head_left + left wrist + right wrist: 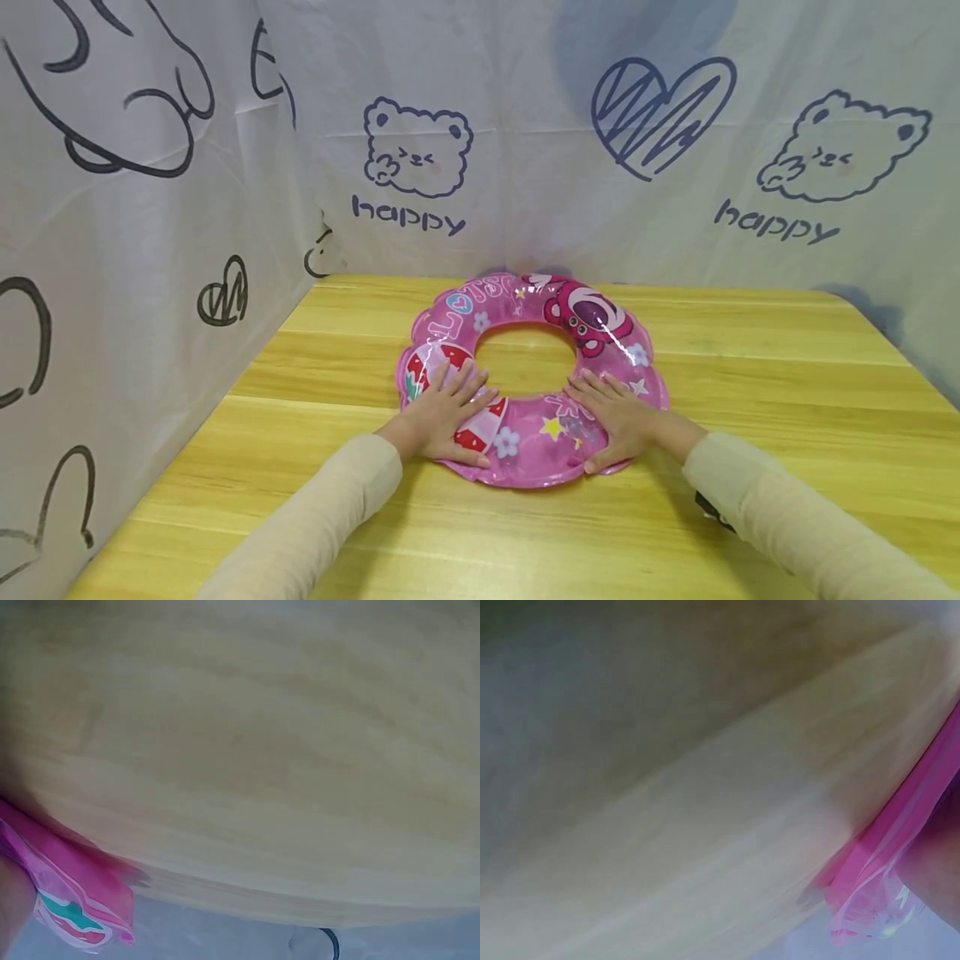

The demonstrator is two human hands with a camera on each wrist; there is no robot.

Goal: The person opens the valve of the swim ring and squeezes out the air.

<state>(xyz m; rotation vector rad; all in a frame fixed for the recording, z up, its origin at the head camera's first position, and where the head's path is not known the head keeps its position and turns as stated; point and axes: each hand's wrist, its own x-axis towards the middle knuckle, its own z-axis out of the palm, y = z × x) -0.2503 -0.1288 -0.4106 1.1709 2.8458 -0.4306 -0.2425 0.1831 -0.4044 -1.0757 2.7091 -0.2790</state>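
A pink inflatable swim ring [525, 462] with a bear, strawberries, stars and flowers printed on it lies flat on the wooden table. My left hand [446, 410] rests on its near left side, fingers spread and straight over a strawberry print. On the near right side lies my right hand [618, 417], also with fingers spread, thumb at the ring's outer edge. In the left wrist view the swim ring's edge [82, 892] shows beside a bit of the hand. The right wrist view catches the ring's pink edge [885, 855] against the right hand [937, 877].
The wooden table [765, 367] spreads around the ring on all sides. White cloth [525, 167] with drawn bears, hearts and "happy" lettering hangs behind the table, and more cloth [150, 233] hangs along its left side. A small dark object [712, 510] shows under the right sleeve.
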